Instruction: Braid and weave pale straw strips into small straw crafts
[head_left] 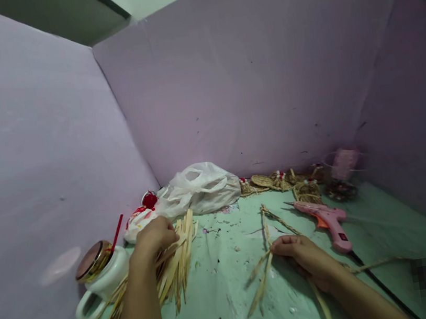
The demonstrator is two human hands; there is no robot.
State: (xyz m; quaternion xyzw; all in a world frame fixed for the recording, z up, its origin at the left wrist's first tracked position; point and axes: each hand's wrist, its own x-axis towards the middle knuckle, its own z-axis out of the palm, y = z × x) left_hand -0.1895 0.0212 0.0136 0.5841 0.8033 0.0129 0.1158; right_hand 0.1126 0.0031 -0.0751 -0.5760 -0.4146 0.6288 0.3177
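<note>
My left hand [153, 240] reaches into a pile of pale straw strips [178, 267] at the left of the green table [232, 294], its fingers curled down among the strips. My right hand [304, 257] rests on the table at centre right, fingers closed on a crossing of braided straw strands [265, 236] that run away from me and toward me. What the left fingers grip is hidden under the hand.
A white mug [103, 283] with a gold lid and red straw stands at the left edge. A white plastic bag [199, 188] lies at the back. A pink glue gun [326, 220] lies right of centre, woven straw pieces [279, 181] behind it. Purple boards wall the table.
</note>
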